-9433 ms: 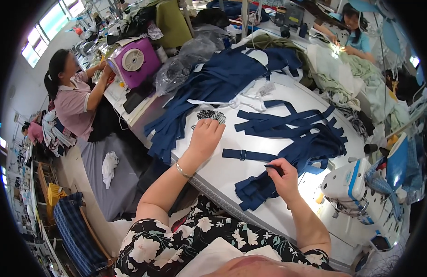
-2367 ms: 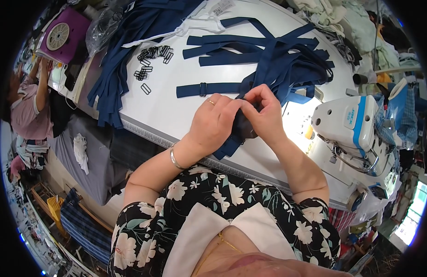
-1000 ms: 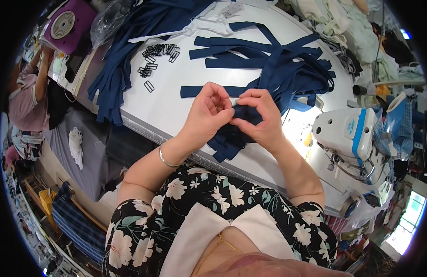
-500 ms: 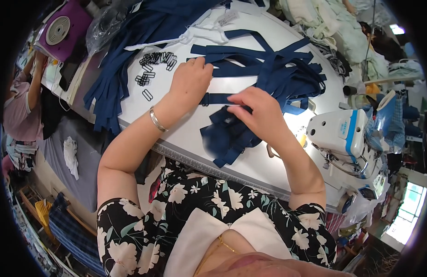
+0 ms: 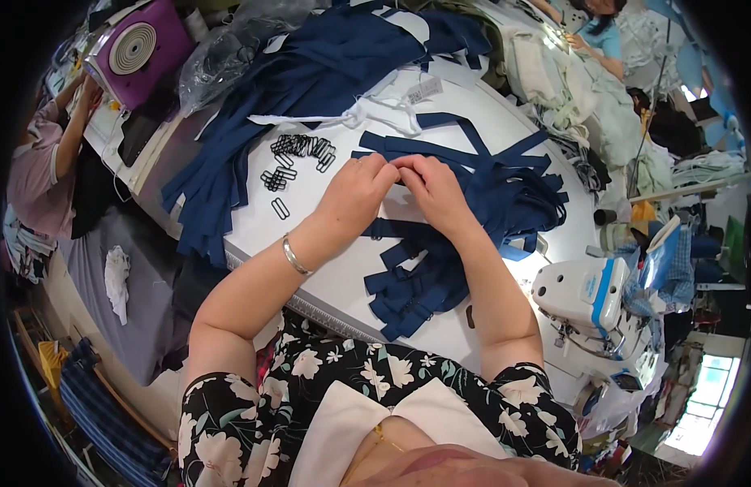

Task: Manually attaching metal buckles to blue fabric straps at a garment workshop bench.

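My left hand (image 5: 355,193) and my right hand (image 5: 434,191) meet at the fingertips over the ends of several navy fabric straps (image 5: 505,195). Both have their thumbs and fingers pinched together; whatever is between them is hidden. Just below the hands lies another navy strap (image 5: 385,228). Nearer to me is a heap of folded navy straps (image 5: 420,284). Left of my left hand, black slide buckles (image 5: 302,148) lie in a small pile, with one loose buckle (image 5: 280,209) apart from it.
A white sewing machine (image 5: 578,294) stands at the right of the white table (image 5: 335,292). Long navy strips (image 5: 310,73) hang over the far left edge, with a white cloth strip (image 5: 367,114) beside them. A purple device (image 5: 140,49) stands far left. Other people work at both sides.
My right hand has left the strap with the slide buckle and moved up to meet my left hand. The head view has shifted, so the table lies lower in the picture.
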The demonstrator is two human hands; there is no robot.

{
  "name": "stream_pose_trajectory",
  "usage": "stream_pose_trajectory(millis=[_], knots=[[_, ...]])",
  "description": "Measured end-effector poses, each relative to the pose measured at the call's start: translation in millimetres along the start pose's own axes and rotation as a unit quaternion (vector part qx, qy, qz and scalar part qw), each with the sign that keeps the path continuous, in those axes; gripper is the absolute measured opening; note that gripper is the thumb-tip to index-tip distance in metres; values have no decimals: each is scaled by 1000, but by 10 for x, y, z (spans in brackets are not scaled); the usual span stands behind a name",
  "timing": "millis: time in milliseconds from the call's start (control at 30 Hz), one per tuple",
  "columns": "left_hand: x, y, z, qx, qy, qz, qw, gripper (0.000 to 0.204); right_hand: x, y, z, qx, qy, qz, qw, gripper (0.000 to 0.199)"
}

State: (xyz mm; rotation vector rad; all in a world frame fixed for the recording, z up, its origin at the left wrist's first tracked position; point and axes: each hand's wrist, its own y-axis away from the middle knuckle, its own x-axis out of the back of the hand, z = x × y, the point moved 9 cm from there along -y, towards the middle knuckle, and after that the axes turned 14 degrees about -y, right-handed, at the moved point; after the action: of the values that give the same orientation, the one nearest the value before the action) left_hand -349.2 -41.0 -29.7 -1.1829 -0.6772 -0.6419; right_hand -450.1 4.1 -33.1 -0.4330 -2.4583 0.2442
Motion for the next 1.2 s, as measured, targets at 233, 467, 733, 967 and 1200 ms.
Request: stream_pose_trajectory(millis=[233,467,733,967,1200], knots=[[133,-51,38,-16,68,61,996,20,-20,51,163,-143,-205,-31,968,25],[264,-58,39,-60,-23,74,995,16,-120,152,211,-244,-281,-74,925,26],[419,119,-560,72,-194,-31,978,23,-99,102,162,-126,-170,-22,977,10],[218,196,-564,17,-275,-92,957,7,-29,122,137,-86,-142,33,986,12],[-18,101,-606,24,-302,-194,933,10,32,170,129,-57,-163,71,982,12]])
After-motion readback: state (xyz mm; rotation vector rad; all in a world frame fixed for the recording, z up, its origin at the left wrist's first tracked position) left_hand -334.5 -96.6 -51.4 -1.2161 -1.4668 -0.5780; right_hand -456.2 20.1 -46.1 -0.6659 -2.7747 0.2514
